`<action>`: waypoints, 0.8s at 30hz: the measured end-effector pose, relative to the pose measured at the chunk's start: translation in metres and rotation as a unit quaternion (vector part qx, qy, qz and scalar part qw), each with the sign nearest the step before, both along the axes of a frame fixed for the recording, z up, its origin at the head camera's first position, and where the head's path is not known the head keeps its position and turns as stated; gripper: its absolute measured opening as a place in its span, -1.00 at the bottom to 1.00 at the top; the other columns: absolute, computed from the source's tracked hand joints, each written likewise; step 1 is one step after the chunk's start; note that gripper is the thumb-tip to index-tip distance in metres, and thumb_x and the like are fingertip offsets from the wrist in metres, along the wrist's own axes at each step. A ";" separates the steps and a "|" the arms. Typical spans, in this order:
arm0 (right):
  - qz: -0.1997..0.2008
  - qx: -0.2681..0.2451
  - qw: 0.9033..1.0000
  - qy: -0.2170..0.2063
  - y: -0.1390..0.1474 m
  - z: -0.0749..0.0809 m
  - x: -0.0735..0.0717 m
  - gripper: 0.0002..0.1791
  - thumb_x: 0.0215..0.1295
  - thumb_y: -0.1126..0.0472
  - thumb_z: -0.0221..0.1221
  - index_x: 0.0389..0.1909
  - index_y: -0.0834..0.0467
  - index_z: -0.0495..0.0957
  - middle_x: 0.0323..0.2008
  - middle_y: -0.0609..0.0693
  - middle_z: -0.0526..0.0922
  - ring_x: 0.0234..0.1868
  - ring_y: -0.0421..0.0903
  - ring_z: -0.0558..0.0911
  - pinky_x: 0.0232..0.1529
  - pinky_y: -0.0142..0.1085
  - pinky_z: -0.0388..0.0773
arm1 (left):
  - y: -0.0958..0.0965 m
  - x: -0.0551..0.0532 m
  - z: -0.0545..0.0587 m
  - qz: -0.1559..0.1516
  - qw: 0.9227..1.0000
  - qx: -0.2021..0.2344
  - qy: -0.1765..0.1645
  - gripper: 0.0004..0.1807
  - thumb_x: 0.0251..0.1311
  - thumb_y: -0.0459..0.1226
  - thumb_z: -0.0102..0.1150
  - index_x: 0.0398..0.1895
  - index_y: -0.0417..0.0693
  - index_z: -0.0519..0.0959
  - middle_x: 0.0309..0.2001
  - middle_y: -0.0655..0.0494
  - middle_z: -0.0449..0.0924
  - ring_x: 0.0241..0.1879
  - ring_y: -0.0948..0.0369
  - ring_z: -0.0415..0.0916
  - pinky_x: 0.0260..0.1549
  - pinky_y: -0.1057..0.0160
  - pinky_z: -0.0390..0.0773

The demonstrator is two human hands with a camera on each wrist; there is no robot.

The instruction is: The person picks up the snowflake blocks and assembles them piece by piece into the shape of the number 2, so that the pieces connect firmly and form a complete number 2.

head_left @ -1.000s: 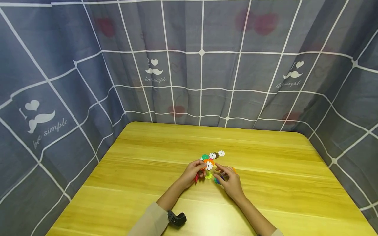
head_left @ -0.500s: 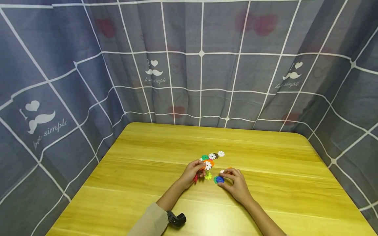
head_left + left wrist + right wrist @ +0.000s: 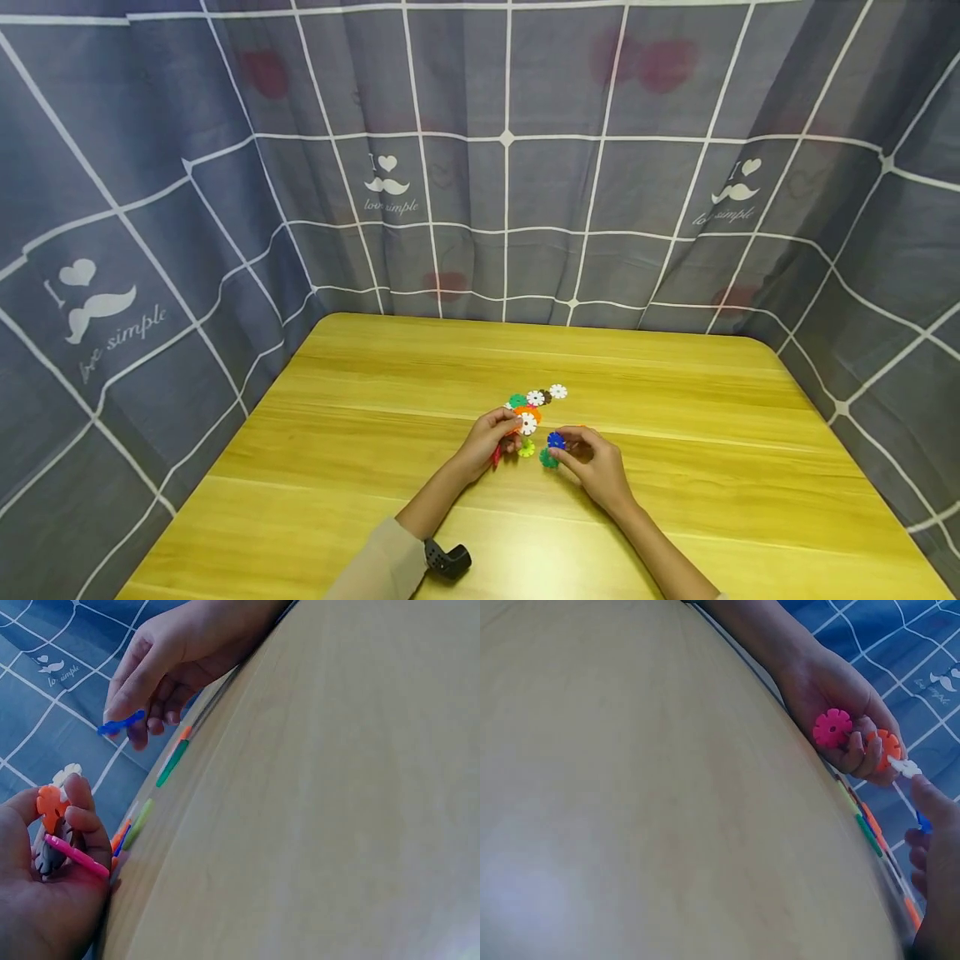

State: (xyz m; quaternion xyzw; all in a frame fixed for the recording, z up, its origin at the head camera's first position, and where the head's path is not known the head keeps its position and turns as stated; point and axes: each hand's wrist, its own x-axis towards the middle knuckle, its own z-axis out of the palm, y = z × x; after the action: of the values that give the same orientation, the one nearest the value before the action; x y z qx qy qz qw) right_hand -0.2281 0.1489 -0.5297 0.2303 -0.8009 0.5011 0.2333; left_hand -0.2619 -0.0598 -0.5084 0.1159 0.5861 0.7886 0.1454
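Note:
In the head view my left hand holds a small cluster of notched plastic snowflake discs: a white disc in front of an orange disc. A pink disc and a dark grey disc also show in this palm. Across from it, my right hand pinches a blue snowflake disc between thumb and fingers, raised off the table in the left wrist view and apart from the cluster. A green disc lies below the blue one, and a yellow-green disc lies between the hands.
Just beyond my left hand lie a green disc, a white disc, a brown disc and another white disc. Grey-blue checked curtains surround the wooden table. A black device sits on the left forearm.
My right hand moved away from the left hand's cluster, down and rightward to the discs on the table. It has picked up the blue disc there. The left hand stays nearly still.

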 end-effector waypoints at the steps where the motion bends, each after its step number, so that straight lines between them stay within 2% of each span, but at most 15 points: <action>1: 0.007 -0.027 1.000 -0.010 -0.001 0.000 0.000 -0.74 0.04 0.28 0.34 -0.20 0.16 0.60 -0.39 -0.07 0.65 -0.43 -0.18 0.58 -0.46 -0.46 0.51 | 0.000 0.000 0.000 0.001 1.000 0.000 0.000 -0.91 0.29 -0.33 0.02 -0.31 -0.22 0.43 -0.51 0.07 0.45 -0.62 0.31 0.42 -0.63 0.48 0.40; 5: 0.032 -0.110 0.993 -0.034 -0.009 0.001 -0.002 -0.83 0.12 0.40 0.24 -0.24 0.29 0.54 -0.49 0.12 0.65 -0.60 0.00 0.58 -0.64 -0.37 0.51 | 0.003 0.001 -0.001 0.011 1.000 -0.005 0.008 -0.90 0.28 -0.34 0.03 -0.33 -0.24 0.44 -0.51 0.05 0.50 -0.64 0.29 0.48 -0.66 0.46 0.43; 8: 0.011 -0.113 0.993 -0.031 -0.013 0.002 -0.004 -0.84 0.13 0.39 0.23 -0.23 0.27 0.57 -0.51 0.06 0.64 -0.64 -0.04 0.54 -0.66 -0.38 0.47 | 0.005 0.001 -0.001 0.015 1.000 -0.005 0.016 -0.87 0.28 -0.33 0.04 -0.33 -0.28 0.44 -0.51 0.05 0.54 -0.65 0.28 0.51 -0.66 0.45 0.44; 11: -0.022 -0.045 0.999 -0.020 -0.017 0.001 -0.005 -0.81 0.09 0.31 0.30 -0.23 0.15 0.61 -0.48 -0.09 0.62 -0.57 -0.19 0.49 -0.58 -0.43 0.43 | 0.006 0.001 -0.001 0.018 1.000 0.007 0.015 -0.87 0.27 -0.34 0.04 -0.34 -0.29 0.43 -0.51 0.05 0.55 -0.65 0.29 0.49 -0.66 0.45 0.44; 13: -0.023 0.018 1.000 -0.011 -0.018 0.001 -0.004 -0.77 0.05 0.20 0.34 -0.23 0.11 0.64 -0.42 -0.15 0.60 -0.50 -0.22 0.43 -0.52 -0.43 0.38 | 0.005 0.000 -0.001 0.021 1.000 0.017 0.011 -0.88 0.28 -0.35 0.04 -0.35 -0.28 0.43 -0.51 0.05 0.55 -0.65 0.29 0.48 -0.65 0.45 0.43; 17: -0.010 0.131 0.991 0.006 -0.021 -0.001 -0.003 -0.61 -0.08 -0.03 0.40 -0.21 0.07 0.67 -0.31 -0.18 0.55 -0.35 -0.26 0.34 -0.42 -0.39 0.32 | 0.002 0.001 0.002 0.014 1.000 0.024 0.000 -0.89 0.31 -0.37 -0.02 -0.38 -0.23 0.44 -0.49 0.04 0.54 -0.62 0.28 0.48 -0.63 0.46 0.45; 20: -0.008 0.168 0.986 0.016 -0.023 -0.002 -0.003 -0.54 -0.15 -0.13 0.40 -0.22 0.02 0.68 -0.30 -0.22 0.50 -0.32 -0.29 0.31 -0.38 -0.38 0.30 | 0.001 0.000 0.003 0.004 1.000 0.027 -0.007 -0.87 0.34 -0.38 -0.07 -0.37 -0.20 0.44 -0.48 0.05 0.54 -0.60 0.29 0.47 -0.60 0.47 0.45; 24: 0.000 0.172 0.984 0.037 -0.024 -0.003 -0.003 -0.59 -0.15 -0.12 0.40 -0.25 -0.03 0.69 -0.31 -0.23 0.47 -0.33 -0.30 0.28 -0.37 -0.37 0.27 | 0.001 0.000 0.001 0.009 0.999 0.034 -0.010 -0.88 0.34 -0.37 -0.07 -0.36 -0.20 0.43 -0.49 0.07 0.54 -0.61 0.30 0.46 -0.61 0.48 0.43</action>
State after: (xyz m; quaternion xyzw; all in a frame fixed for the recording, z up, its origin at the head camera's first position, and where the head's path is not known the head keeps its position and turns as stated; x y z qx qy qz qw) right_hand -0.2315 0.1245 -0.5329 0.2857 -0.8658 0.3472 0.2195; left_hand -0.2621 -0.0590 -0.5073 0.1075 0.5584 0.8106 0.1402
